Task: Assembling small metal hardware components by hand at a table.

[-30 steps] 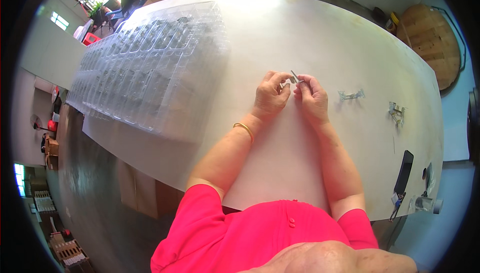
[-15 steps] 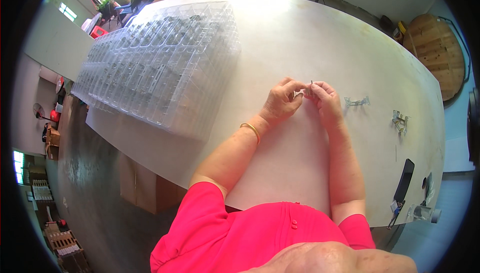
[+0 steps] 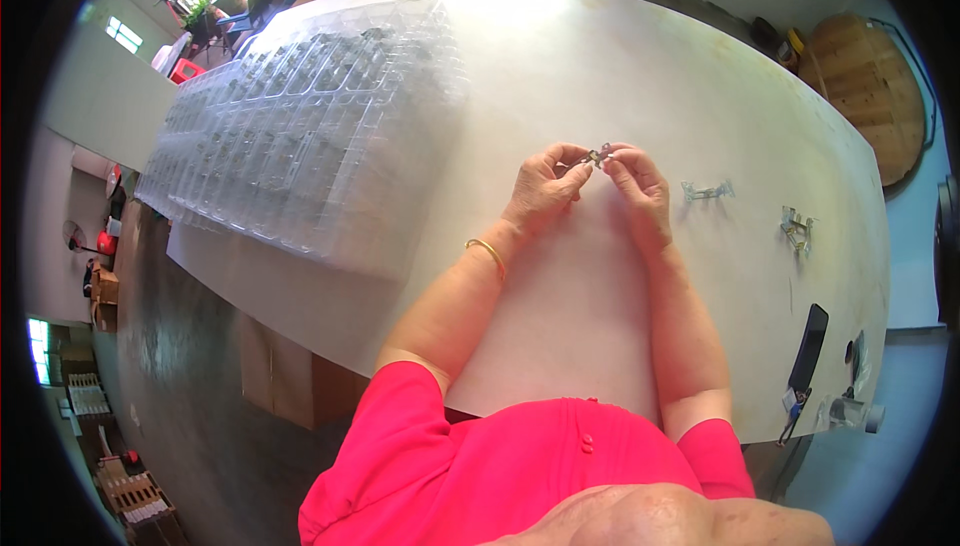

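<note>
Between the fingertips, more of a small metal piece [image 3: 597, 157] is now exposed than half a second ago, when only a thin upright sliver was shown; it seems to have been turned, so handling rather than setting down is judged to be under way. It is held up over the bench [image 3: 560, 66], pinched on one side by the grip of the left hand [image 3: 543, 189] and on the other by that of the right hand [image 3: 643, 196]. To the right, a metal fitting [image 3: 707, 192] and a second fitting [image 3: 796, 232] are left lying, with a phone [image 3: 808, 346] nearer the body. The left side is taken up by stacked clear trays [image 3: 300, 136].
</note>
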Available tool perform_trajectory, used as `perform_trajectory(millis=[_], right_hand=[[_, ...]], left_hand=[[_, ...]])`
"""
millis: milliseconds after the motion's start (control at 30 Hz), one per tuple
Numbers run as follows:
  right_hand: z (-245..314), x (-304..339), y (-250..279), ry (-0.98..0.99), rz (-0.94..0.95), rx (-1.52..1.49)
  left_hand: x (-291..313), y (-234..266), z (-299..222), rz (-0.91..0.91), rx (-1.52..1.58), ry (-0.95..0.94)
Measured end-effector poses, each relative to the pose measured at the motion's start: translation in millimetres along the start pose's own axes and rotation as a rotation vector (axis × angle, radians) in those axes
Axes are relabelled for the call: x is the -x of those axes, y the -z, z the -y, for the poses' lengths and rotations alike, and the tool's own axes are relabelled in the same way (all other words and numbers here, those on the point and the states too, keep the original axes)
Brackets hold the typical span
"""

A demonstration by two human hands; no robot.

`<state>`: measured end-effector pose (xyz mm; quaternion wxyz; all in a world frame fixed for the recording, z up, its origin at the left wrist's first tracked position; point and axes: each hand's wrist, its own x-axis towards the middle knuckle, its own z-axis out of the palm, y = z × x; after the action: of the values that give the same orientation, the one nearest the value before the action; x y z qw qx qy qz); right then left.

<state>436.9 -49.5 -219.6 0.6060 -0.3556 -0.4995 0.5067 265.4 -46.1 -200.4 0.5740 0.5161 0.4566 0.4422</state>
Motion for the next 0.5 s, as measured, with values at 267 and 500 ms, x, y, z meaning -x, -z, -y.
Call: perform_trajectory(millis=[267, 500], right_hand=[[5.9, -1.1, -4.2, -0.146, -0.090, 0.015], [-2.6, -7.5, 2.5, -0.211, -0.260, -0.440]], left_hand=[[-4.6, 9.9, 5.5, 0.106, 0.358, -0.032], [-10.1, 11.4, 13.2, 0.107, 0.385, -0.198]])
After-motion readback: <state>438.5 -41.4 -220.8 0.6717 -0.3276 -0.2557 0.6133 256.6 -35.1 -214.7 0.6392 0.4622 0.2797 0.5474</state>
